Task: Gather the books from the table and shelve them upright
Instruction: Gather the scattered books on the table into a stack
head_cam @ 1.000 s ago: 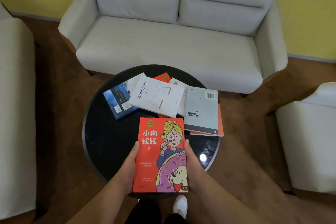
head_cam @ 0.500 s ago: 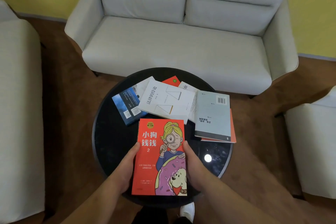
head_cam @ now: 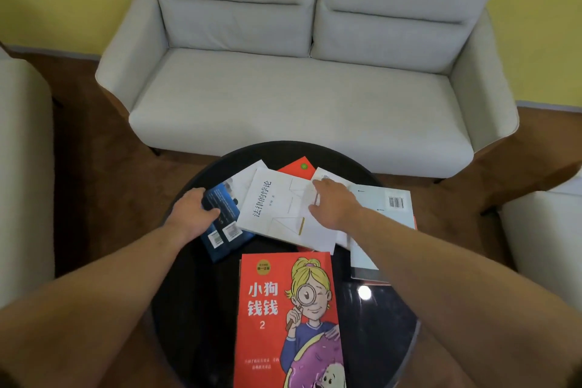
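Note:
A red cartoon-cover book (head_cam: 283, 318) lies flat at the near side of the round black table (head_cam: 195, 309), with no hand on it. Farther back, several books overlap: a blue book (head_cam: 225, 230), a white book (head_cam: 277, 208), a red book corner (head_cam: 299, 165) and a pale grey book (head_cam: 390, 205). My left hand (head_cam: 192, 214) rests on the blue book's left edge, fingers curled over it. My right hand (head_cam: 333, 201) lies palm down on the white book's right side, fingers spread. No shelf is in view.
A light grey two-seat sofa (head_cam: 299, 88) stands just behind the table against a yellow wall. Pale armchairs flank the table on the left (head_cam: 22, 167) and on the right (head_cam: 541, 236). Brown carpet (head_cam: 104, 183) surrounds everything.
Both hands let go of the red cartoon book, which now lies on the table. They reached forward, the left onto the blue book, the right onto the white one. The camera moved closer.

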`<state>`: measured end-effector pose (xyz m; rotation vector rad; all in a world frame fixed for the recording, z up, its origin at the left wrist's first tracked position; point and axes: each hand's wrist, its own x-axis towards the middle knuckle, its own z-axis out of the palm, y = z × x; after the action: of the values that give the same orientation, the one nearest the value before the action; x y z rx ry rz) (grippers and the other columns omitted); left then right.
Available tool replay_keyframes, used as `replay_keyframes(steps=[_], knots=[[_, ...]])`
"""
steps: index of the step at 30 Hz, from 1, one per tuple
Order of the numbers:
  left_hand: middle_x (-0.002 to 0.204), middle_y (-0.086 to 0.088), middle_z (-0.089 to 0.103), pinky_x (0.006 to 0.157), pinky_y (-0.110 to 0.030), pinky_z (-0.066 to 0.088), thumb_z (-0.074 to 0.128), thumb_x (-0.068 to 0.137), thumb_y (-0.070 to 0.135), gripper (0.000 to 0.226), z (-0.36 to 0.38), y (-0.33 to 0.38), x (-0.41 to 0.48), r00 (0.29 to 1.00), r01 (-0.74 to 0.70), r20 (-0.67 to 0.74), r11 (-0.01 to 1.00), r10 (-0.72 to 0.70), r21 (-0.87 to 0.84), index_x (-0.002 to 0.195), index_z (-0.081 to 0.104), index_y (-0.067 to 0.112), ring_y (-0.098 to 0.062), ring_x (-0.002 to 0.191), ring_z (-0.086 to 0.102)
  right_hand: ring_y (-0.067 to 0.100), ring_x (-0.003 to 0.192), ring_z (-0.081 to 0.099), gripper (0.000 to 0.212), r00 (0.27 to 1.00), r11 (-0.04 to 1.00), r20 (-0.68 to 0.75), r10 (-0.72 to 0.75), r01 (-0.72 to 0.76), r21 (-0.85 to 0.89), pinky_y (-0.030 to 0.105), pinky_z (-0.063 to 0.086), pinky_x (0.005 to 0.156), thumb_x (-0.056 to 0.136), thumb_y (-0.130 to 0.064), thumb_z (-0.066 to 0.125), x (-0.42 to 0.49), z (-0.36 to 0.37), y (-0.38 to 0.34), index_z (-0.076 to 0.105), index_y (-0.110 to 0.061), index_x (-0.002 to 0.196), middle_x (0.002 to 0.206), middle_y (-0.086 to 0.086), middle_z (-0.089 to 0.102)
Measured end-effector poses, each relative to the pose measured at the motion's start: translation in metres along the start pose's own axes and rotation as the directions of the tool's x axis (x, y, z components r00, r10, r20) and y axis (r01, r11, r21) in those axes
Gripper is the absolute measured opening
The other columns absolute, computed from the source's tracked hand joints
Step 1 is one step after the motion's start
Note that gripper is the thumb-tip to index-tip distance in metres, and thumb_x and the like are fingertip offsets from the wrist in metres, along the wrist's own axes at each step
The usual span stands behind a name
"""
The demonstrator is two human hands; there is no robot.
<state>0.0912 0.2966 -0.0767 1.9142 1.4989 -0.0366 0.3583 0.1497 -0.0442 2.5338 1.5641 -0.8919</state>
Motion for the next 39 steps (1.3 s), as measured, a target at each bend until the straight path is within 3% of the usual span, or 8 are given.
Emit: replay_keyframes(steps=[2, 8, 13, 19, 24, 29, 34, 39], knots=[[0.113, -0.011, 0.066, 0.096, -0.045, 0.052, 0.069, 0.088, 0.023, 0.027, 0.003, -0.001, 0.014, 0.995, -0.026, 0.095, 0.995, 0.016, 0.1, 0.111, 0.058, 0.015, -0.027, 0.106, 0.064, 0.03, 0.142, 0.04, 0.071, 0.998, 0.98, 0.049, 0.033, -0.022, -0.2, 0.05, 0.036, 0.112, 0.096, -0.051, 0.053, 0.016, -0.002, -0.001, 0.029, -0.019, 0.154, 0.159, 0.007, 0.036], [0.125, -0.013, 0.053, 0.096, -0.045, 0.049, 0.071, 0.083, 0.045, 0.053, 0.002, 0.009, 0.029, 0.993, 0.03, 0.1, 0.933, -0.07, 0.359, 0.122, 0.051, 0.015, -0.032, 0.115, 0.056, 0.031, 0.135, 0.045, 0.086, 0.996, 0.98, 0.066, 0.052, -0.038, -0.194, 0.045, 0.041, 0.108, 0.083, -0.057, 0.07, 0.033, -0.005, 0.001, 0.034, -0.018, 0.151, 0.15, 0.009, 0.043], [0.112, -0.007, 0.063, 0.099, -0.047, 0.051, 0.085, 0.07, 0.037, 0.058, -0.002, -0.002, 0.037, 0.96, 0.136, 0.214, 0.971, -0.178, 0.198, 0.113, 0.053, 0.015, -0.026, 0.105, 0.062, 0.029, 0.131, 0.047, 0.09, 0.991, 0.984, 0.091, 0.098, -0.084, -0.155, 0.042, 0.047, 0.103, 0.076, -0.057, 0.078, 0.033, -0.011, 0.0, 0.039, -0.018, 0.147, 0.147, 0.01, 0.042], [0.109, -0.008, 0.071, 0.094, -0.036, 0.048, 0.078, 0.082, 0.018, 0.032, -0.013, 0.0, 0.02, 0.852, 0.305, 0.474, 0.947, -0.222, -0.104, 0.111, 0.065, 0.014, -0.021, 0.103, 0.066, 0.024, 0.116, 0.06, 0.082, 0.996, 0.998, 0.071, 0.053, -0.05, -0.042, 0.04, 0.054, 0.096, 0.075, -0.045, 0.084, 0.023, -0.016, -0.003, 0.042, -0.019, 0.14, 0.127, 0.003, 0.06], [0.102, -0.009, 0.076, 0.081, -0.036, 0.056, 0.072, 0.089, 0.017, 0.023, -0.036, 0.0, -0.001, 0.908, 0.225, 0.41, 0.931, -0.092, -0.289, 0.11, 0.066, 0.012, -0.024, 0.096, 0.073, 0.025, 0.121, 0.059, 0.077, 0.992, 0.986, 0.12, -0.045, 0.063, -0.153, 0.037, 0.05, 0.099, 0.079, -0.048, 0.08, 0.001, -0.038, -0.009, 0.047, -0.019, 0.142, 0.131, 0.002, 0.062], [0.106, -0.008, 0.073, 0.09, -0.049, 0.057, 0.072, 0.089, 0.009, 0.02, -0.056, -0.002, -0.042, 0.979, 0.141, 0.197, 0.885, -0.057, -0.444, 0.105, 0.066, 0.02, -0.029, 0.097, 0.071, 0.025, 0.112, 0.062, 0.051, 0.99, 0.978, 0.03, -0.139, 0.142, -0.155, 0.037, 0.052, 0.092, 0.091, -0.04, 0.069, -0.04, -0.051, -0.013, 0.053, -0.021, 0.136, 0.127, 0.004, 0.066], [0.099, 0.001, 0.069, 0.063, -0.024, 0.05, 0.066, 0.093, 0.013, 0.025, -0.073, 0.013, -0.1, 0.996, 0.082, 0.023, 0.777, -0.087, -0.624, 0.117, 0.059, 0.016, -0.013, 0.086, 0.067, 0.023, 0.083, 0.054, 0.03, 0.975, 0.988, -0.199, -0.101, 0.074, -0.139, 0.033, 0.048, 0.072, 0.094, -0.037, 0.064, -0.09, -0.074, -0.012, 0.055, -0.019, 0.116, 0.105, 0.004, 0.068], [0.112, -0.006, 0.07, 0.089, -0.043, 0.056, 0.064, 0.094, 0.019, 0.024, -0.077, 0.024, -0.165, 0.993, 0.094, 0.018, 0.681, -0.117, -0.726, 0.118, 0.06, 0.017, -0.025, 0.104, 0.068, 0.032, 0.088, 0.064, 0.031, 0.946, 1.0, -0.323, -0.018, 0.019, 0.002, 0.037, 0.054, 0.074, 0.093, -0.037, 0.063, -0.144, -0.088, -0.005, 0.055, -0.014, 0.113, 0.102, 0.007, 0.07]])
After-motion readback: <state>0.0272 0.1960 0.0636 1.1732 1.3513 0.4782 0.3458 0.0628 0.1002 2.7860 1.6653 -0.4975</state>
